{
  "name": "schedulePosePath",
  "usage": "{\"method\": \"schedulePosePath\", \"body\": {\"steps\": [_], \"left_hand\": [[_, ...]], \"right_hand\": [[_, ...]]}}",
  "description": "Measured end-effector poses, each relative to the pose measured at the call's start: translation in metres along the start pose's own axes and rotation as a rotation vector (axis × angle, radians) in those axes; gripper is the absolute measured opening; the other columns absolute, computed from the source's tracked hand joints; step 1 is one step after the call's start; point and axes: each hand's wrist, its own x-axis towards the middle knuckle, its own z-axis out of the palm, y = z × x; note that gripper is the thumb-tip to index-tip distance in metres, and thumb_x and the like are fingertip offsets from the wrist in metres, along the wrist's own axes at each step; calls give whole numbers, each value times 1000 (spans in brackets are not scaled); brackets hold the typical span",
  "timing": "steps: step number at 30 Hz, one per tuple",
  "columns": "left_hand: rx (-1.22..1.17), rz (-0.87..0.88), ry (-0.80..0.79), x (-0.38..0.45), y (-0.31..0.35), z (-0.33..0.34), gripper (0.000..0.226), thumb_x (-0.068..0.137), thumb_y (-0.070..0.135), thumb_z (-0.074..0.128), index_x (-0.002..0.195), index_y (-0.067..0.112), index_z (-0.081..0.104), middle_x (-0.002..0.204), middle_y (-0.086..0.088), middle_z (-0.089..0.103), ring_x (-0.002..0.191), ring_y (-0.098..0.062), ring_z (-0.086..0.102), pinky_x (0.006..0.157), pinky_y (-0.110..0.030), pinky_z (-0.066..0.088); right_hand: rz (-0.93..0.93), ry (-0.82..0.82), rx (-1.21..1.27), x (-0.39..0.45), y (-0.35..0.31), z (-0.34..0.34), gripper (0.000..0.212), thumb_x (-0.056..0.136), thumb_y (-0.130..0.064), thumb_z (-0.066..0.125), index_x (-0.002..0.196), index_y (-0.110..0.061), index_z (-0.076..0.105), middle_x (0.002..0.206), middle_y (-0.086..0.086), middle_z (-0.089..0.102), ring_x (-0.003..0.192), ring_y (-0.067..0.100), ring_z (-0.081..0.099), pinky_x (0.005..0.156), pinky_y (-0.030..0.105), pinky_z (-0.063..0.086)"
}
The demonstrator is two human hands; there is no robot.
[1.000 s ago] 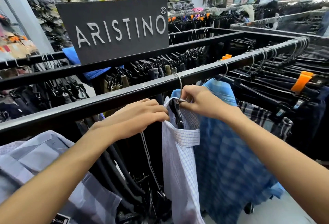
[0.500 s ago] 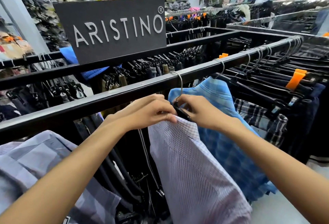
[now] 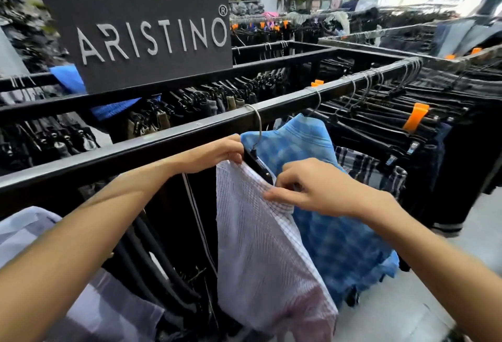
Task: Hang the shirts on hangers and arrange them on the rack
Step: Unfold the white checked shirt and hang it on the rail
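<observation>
Below the black metal rack rail (image 3: 152, 148), a white fine-checked shirt (image 3: 260, 246) hung on a black hanger (image 3: 256, 163) whose steel hook (image 3: 258, 121) looped over the rail. Her left hand (image 3: 214, 154) pinched the shirt's upper edge beside the hanger; her right hand (image 3: 312, 186), fingers curled, gripped its collar. Just behind hung a blue plaid shirt (image 3: 326, 233).

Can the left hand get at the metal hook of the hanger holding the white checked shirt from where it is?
Probably yes. The left hand grips the white checked shirt at the hanger's black neck, right below the metal hook on the rack rail; nothing lies between them.
</observation>
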Motion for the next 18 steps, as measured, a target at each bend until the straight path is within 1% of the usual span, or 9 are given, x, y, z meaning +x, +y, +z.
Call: {"method": "schedulePosePath", "body": {"steps": [1,3,6,8,11,12,14,16,18], "left_hand": [[3,-25,10,0,-5,-1,20,95,-15,51,81,-6,61,87,8,43,86,15,48,83,-5,37],[3,-25,68,-6,-10,-1,17,98,-5,50,85,-11,59,84,6,45,81,10,47,80,-7,37],[6,51,146,-19,-16,1,25,103,18,47,90,3,61,84,7,51,79,3,49,77,-12,38],[20,56,170,-24,-17,3,25,102,29,46,93,12,62,86,7,54,80,-3,50,76,-16,40],[-2,73,174,-29,-14,3,12,102,17,54,95,25,59,87,7,56,81,-5,52,77,-18,42],[-18,78,188,-30,-13,2,16,100,15,59,95,31,57,88,7,57,81,-5,53,78,-19,42],[-50,57,228,-31,-12,-1,21,93,24,71,94,39,56,96,8,61,88,-6,56,82,-22,45],[-166,-12,211,-31,-14,0,25,90,20,76,106,31,60,116,3,64,102,-2,60,90,-21,48],[-264,-96,88,-31,-27,4,34,92,5,71,120,17,57,121,0,62,101,6,62,89,-14,49]], "right_hand": [[-28,24,-15,-2,1,-1,53,90,-72,48,78,-24,67,79,-9,56,71,5,53,69,40,51],[-92,86,-1,-6,4,-5,44,91,-66,56,80,-26,71,81,-13,48,71,-3,49,67,36,48],[-125,91,85,-6,13,-11,30,87,-60,66,81,-32,73,82,-18,46,73,-4,50,66,31,45],[-104,49,53,-6,20,-12,25,86,-62,67,83,-37,68,85,-20,46,75,-5,51,65,27,41],[-10,15,-21,-9,23,-11,33,90,-63,56,79,-33,49,85,-16,47,76,-5,50,66,27,37],[14,19,12,-10,22,-10,35,93,-59,54,78,-29,45,83,-12,47,75,-1,49,66,27,36],[57,57,107,-11,16,-7,39,95,-53,56,76,-22,42,78,-8,47,70,5,46,65,27,33],[78,101,104,-11,9,1,44,90,-52,67,77,-19,42,73,-8,47,66,6,45,61,27,32],[96,134,72,-11,6,12,42,85,-42,77,84,-19,42,70,-12,48,64,1,45,60,31,29]]}}
